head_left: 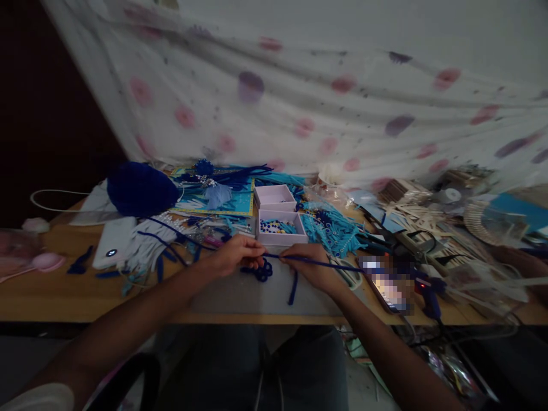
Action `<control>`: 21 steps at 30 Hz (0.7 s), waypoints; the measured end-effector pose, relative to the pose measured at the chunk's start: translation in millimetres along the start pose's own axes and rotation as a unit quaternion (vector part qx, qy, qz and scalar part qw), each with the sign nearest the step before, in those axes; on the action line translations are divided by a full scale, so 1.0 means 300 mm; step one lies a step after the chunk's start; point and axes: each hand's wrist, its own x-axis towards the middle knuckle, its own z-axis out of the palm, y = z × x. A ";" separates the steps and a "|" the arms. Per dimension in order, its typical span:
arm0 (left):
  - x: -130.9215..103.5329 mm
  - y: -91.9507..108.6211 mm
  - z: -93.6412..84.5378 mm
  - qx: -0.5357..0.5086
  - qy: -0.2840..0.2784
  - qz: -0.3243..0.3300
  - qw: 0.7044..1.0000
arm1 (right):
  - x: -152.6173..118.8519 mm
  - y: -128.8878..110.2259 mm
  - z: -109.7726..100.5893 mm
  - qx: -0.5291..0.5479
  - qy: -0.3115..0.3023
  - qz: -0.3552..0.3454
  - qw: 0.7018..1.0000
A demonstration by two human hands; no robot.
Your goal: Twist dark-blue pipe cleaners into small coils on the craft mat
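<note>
Just beyond both hands: two pale open boxes, the near box (280, 226) holding blue and white beads with a bit of light blue material, the far box (274, 197) contents unclear; no legible writing anywhere. Left hand (237, 254) pinches a looped, dark blue fuzzy wire (262, 270) lying between the hands on a grey mat (240, 294). Right hand (310, 262) is closed on the wire's straight length, which runs off to its right.

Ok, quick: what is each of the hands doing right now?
Left hand: closed, pinching the looped end of the dark blue pipe cleaner.
Right hand: closed on the same pipe cleaner's straight stem.
</note>
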 end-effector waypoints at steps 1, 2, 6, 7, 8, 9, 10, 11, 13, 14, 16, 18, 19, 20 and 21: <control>0.002 0.003 -0.002 -0.046 -0.012 -0.043 0.998 | -0.006 0.001 -0.005 -0.047 -0.015 -0.043 0.998; 0.003 0.004 -0.004 -0.076 -0.017 -0.071 0.994 | -0.010 0.001 -0.007 -0.084 -0.025 -0.081 0.993; 0.000 -0.013 0.002 -0.029 0.030 -0.002 0.999 | -0.004 0.001 0.006 -0.126 0.014 -0.071 0.989; -0.002 -0.021 0.003 0.028 0.054 0.055 0.997 | 0.003 -0.001 0.010 -0.104 0.035 -0.029 0.994; -0.004 -0.028 0.003 0.098 0.076 0.115 0.986 | 0.011 -0.004 0.012 -0.069 0.043 0.025 0.996; -0.005 -0.036 0.000 0.174 0.092 0.176 0.965 | 0.020 -0.008 0.013 -0.025 0.041 0.082 0.995; -0.006 -0.044 -0.006 0.246 0.099 0.234 0.935 | 0.028 -0.014 0.011 0.025 0.030 0.134 0.990; -0.006 -0.051 -0.015 0.310 0.098 0.287 0.901 | 0.035 -0.019 0.007 0.076 0.014 0.178 0.981; -0.003 -0.062 -0.035 0.401 0.081 0.375 0.831 | 0.044 -0.028 0.000 0.159 -0.018 0.240 0.957; -0.001 -0.065 -0.043 0.431 0.070 0.406 0.803 | 0.047 -0.031 -0.003 0.187 -0.027 0.257 0.948; 0.000 -0.065 -0.049 0.464 0.058 0.427 0.774 | 0.045 -0.030 -0.002 0.206 -0.039 0.271 0.940; -0.004 -0.057 -0.037 0.453 0.075 0.398 0.794 | 0.039 -0.025 0.003 0.177 -0.028 0.246 0.953; -0.006 -0.050 -0.026 0.427 0.088 0.362 0.824 | 0.033 -0.021 0.004 0.144 -0.013 0.216 0.966; -0.008 -0.043 -0.015 0.385 0.093 0.311 0.864 | 0.027 -0.017 0.004 0.098 0.004 0.174 0.980; -0.010 -0.035 -0.004 0.328 0.087 0.247 0.908 | 0.019 -0.014 0.001 0.042 0.017 0.117 0.992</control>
